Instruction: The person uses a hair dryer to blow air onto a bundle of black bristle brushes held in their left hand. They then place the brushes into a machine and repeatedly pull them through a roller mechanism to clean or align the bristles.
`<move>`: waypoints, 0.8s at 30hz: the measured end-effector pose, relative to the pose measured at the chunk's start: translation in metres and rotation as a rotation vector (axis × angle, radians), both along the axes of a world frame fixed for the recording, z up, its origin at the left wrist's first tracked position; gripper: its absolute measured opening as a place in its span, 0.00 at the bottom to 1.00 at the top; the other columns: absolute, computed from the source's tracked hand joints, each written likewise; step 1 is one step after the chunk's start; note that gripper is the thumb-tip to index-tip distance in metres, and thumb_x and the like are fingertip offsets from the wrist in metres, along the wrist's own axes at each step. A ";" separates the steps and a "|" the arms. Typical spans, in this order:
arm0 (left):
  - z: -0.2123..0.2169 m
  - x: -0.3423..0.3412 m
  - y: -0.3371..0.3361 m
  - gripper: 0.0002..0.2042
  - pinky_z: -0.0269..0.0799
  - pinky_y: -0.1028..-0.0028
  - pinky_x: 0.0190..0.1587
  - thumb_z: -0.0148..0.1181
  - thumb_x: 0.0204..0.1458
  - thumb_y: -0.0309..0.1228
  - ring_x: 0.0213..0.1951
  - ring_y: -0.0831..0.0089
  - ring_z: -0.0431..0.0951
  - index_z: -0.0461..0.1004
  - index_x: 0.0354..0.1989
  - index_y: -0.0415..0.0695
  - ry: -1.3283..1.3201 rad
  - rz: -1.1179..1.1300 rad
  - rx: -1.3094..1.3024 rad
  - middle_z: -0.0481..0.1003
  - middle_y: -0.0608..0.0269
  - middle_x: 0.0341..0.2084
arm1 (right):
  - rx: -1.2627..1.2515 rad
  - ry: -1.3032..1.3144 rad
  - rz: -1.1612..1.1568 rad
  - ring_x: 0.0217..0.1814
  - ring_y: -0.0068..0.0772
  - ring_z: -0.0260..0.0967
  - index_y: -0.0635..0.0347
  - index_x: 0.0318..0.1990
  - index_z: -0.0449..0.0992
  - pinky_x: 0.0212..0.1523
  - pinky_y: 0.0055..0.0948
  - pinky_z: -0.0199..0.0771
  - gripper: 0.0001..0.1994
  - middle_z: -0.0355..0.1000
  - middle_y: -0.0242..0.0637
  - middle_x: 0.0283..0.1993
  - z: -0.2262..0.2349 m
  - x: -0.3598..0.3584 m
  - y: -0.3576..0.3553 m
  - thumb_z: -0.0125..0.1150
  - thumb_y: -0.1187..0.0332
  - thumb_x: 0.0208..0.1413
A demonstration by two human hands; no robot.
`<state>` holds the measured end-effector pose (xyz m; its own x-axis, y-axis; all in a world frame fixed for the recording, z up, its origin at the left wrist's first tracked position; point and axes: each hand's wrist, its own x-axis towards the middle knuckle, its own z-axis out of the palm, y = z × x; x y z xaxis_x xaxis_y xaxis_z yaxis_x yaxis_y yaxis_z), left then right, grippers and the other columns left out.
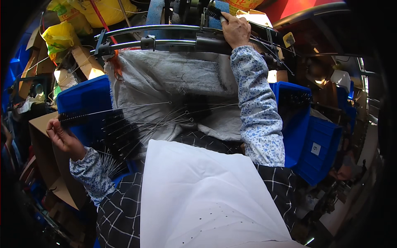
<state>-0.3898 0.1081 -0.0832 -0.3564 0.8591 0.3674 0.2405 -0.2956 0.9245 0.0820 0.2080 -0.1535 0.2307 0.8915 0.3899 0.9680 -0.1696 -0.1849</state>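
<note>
Bottle brush (78, 118) | pinched by left hand (62, 134) at bristle end, wire level | right hand (235, 29) closed on second brush (215, 11) at machine (173, 41) | best kept straight, fed squarely.

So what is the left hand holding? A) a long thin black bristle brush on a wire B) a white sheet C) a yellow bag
A: the left hand pinches a long thin black bristle brush on a wire, held out over the blue plastic bin.
</note>
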 end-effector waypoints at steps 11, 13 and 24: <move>0.011 0.003 -0.003 0.10 0.63 0.82 0.35 0.46 0.53 0.34 0.33 0.80 0.66 0.63 0.37 0.38 -0.084 0.101 0.039 0.66 0.65 0.29 | -0.030 0.006 0.026 0.39 0.36 0.63 0.40 0.41 0.73 0.43 0.37 0.59 0.12 0.72 0.34 0.33 -0.001 0.001 0.005 0.48 0.59 0.49; 0.011 0.007 -0.004 0.10 0.63 0.82 0.35 0.46 0.53 0.34 0.33 0.80 0.66 0.63 0.37 0.38 -0.117 0.075 0.039 0.66 0.64 0.29 | -0.045 -0.035 0.026 0.42 0.36 0.61 0.40 0.43 0.72 0.45 0.38 0.57 0.13 0.70 0.34 0.37 0.001 0.003 0.005 0.48 0.61 0.49; 0.013 0.020 0.003 0.11 0.63 0.83 0.32 0.46 0.53 0.34 0.31 0.79 0.67 0.64 0.37 0.38 0.120 0.158 0.110 0.67 0.63 0.28 | 0.037 -0.172 -0.102 0.55 0.39 0.51 0.53 0.51 0.62 0.49 0.46 0.47 0.23 0.63 0.40 0.48 -0.010 0.015 0.004 0.51 0.62 0.45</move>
<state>-0.3700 0.1108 -0.0699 -0.4314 0.7486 0.5034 0.3981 -0.3427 0.8509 0.0973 0.2119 -0.1637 0.2460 0.8512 0.4636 0.9641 -0.2644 -0.0262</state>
